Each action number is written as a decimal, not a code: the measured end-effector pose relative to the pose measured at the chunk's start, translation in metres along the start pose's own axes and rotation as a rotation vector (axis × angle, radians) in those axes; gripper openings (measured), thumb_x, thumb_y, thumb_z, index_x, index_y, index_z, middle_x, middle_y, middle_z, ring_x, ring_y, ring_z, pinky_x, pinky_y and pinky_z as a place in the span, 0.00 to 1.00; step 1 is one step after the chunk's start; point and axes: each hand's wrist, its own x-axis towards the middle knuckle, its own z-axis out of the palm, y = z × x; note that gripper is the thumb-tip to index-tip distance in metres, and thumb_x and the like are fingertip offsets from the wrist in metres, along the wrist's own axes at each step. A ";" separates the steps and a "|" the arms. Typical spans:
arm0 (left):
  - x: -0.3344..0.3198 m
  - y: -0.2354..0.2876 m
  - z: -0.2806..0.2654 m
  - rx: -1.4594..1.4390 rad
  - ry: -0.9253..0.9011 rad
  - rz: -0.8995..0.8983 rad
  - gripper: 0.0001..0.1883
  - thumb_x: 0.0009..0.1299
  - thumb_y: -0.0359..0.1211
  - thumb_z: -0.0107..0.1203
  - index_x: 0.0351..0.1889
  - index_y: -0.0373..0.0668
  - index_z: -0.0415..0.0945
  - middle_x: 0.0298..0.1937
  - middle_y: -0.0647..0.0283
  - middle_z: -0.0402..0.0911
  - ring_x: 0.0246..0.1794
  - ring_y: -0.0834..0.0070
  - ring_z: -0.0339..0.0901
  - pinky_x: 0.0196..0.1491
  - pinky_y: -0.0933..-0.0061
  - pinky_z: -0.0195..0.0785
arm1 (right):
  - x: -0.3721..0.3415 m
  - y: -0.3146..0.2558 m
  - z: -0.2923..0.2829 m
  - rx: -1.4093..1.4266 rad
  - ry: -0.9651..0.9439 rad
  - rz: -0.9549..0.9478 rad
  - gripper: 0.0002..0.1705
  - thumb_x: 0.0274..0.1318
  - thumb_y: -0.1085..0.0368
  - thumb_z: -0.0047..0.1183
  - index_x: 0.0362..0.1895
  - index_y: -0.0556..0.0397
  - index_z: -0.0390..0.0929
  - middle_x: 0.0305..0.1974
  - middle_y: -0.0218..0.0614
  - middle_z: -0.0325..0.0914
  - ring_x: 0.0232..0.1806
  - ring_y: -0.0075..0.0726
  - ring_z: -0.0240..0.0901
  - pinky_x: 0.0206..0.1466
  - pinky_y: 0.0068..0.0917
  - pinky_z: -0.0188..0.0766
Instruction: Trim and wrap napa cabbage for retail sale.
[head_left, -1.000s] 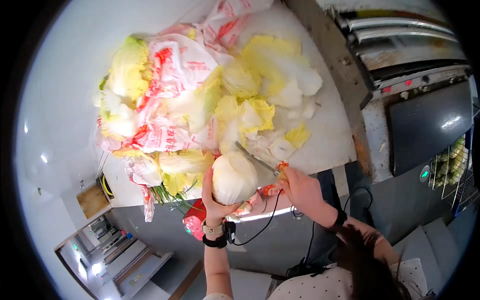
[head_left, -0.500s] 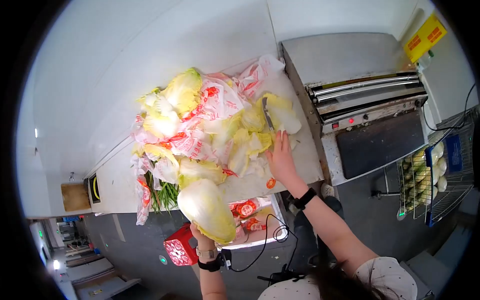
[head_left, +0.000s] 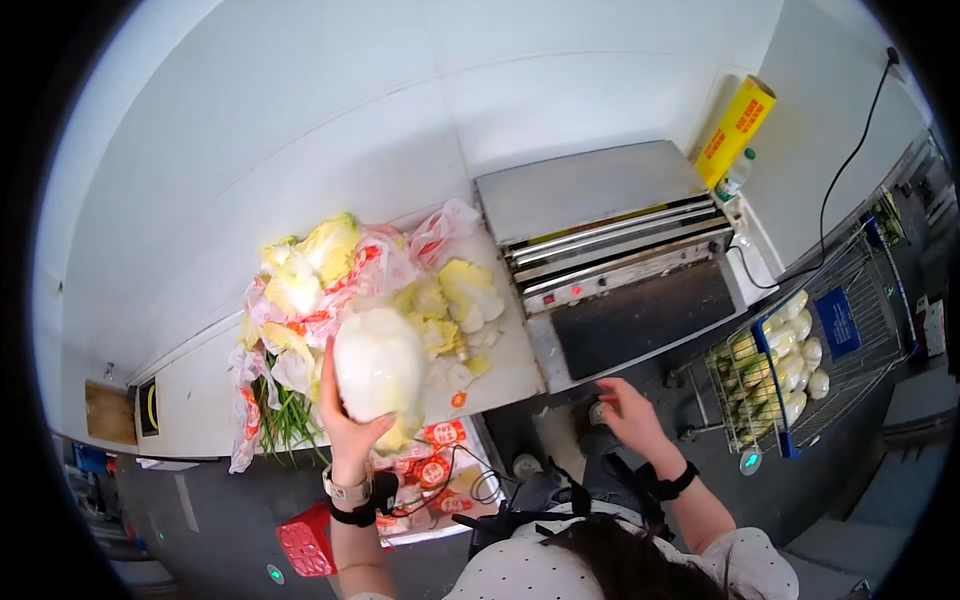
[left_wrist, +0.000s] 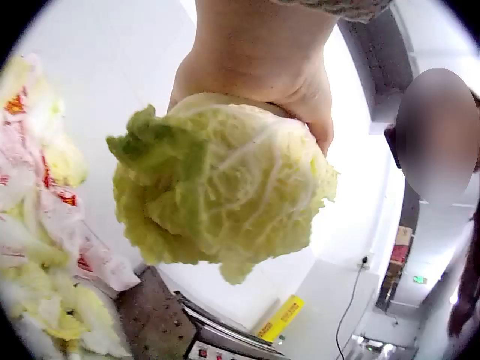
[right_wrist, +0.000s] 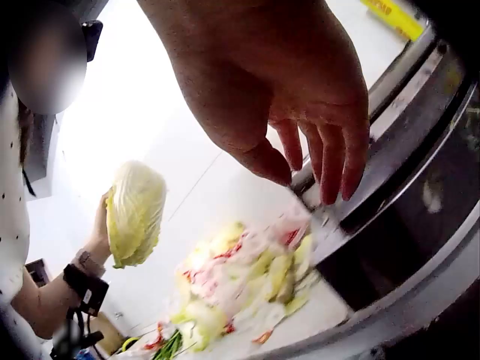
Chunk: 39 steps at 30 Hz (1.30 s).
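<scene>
A whole napa cabbage is held up by my left hand, its fingers and thumb curved round one side. In the left wrist view the leafy yellow-green end of the cabbage faces the camera, and it hides most of the fingers. My right hand holds nothing, its fingers loosely bent, in front of the wrapping machine. Those loose fingers also show in the right wrist view, hanging below the palm. Loose cabbage leaves lie on the white worktop beyond the held cabbage.
Printed plastic bags lie among the leaves, with green stalks at the worktop's left. Below stand a white box of red-labelled packs and a red container. A wire cart with several cabbages is at right.
My right hand has put the knife down on the leaves and moved right, away from the worktop. The left hand has lifted and turned the cabbage. The head view has swung right.
</scene>
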 end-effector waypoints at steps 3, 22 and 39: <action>0.036 0.010 0.050 0.492 -0.175 0.370 0.51 0.40 0.40 0.70 0.63 0.34 0.55 0.57 0.49 0.66 0.54 0.59 0.70 0.55 0.62 0.64 | 0.007 0.026 -0.056 0.025 0.100 0.074 0.14 0.53 0.70 0.48 0.46 0.56 0.70 0.40 0.42 0.76 0.42 0.38 0.75 0.43 0.29 0.71; 0.232 -0.015 0.399 0.965 -0.562 0.408 0.50 0.42 0.44 0.66 0.66 0.50 0.54 0.59 0.52 0.63 0.56 0.56 0.65 0.55 0.63 0.61 | 0.105 0.131 -0.230 0.374 -0.143 0.090 0.14 0.57 0.69 0.46 0.48 0.58 0.68 0.42 0.42 0.76 0.43 0.34 0.74 0.45 0.27 0.69; 0.249 -0.057 0.397 1.022 -0.623 0.493 0.48 0.48 0.50 0.65 0.66 0.53 0.52 0.65 0.51 0.54 0.65 0.57 0.53 0.65 0.49 0.41 | 0.148 0.138 -0.242 0.311 -0.012 0.039 0.12 0.56 0.69 0.48 0.45 0.57 0.70 0.37 0.40 0.77 0.38 0.32 0.75 0.39 0.24 0.69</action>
